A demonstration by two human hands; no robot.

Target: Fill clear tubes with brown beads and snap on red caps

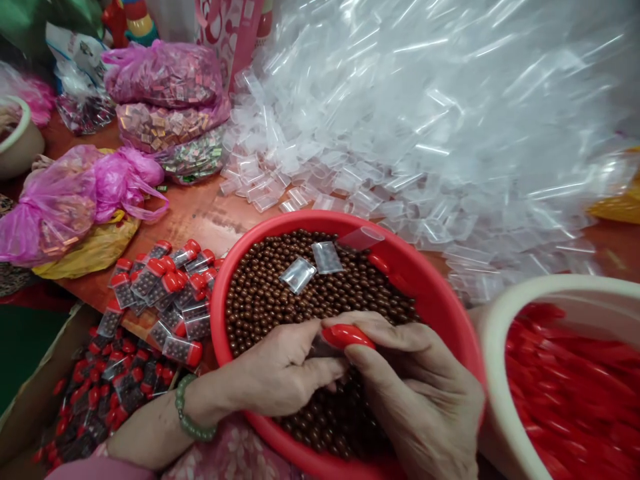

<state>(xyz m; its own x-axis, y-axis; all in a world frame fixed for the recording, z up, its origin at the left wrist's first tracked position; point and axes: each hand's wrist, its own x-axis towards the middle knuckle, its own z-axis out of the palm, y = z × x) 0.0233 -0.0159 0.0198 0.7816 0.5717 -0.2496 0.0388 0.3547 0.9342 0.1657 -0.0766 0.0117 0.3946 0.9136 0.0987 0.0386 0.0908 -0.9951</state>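
Above a red basin [225, 267] of brown beads [270, 293], my two hands meet. My left hand [285, 367], with a green bead bracelet at the wrist, pinches a small clear packet that is mostly hidden by the fingers. A red cap [347, 335] sits at the packet's end, between the thumb and fingers of my right hand [415, 387]. Two small clear sleeves [327, 257] lie on the beads, and another clear sleeve [364, 238] rests at the basin's back inner wall. Some red caps [395, 275] lie inside the basin at its right.
Filled red-capped packets [150, 277] lie left of the basin, with more in a box [37, 370] below. A big heap of clear sleeves [400, 113] covers the back right. A white tub [500, 333] of red caps stands right. Pink bags [165, 73] sit back left.
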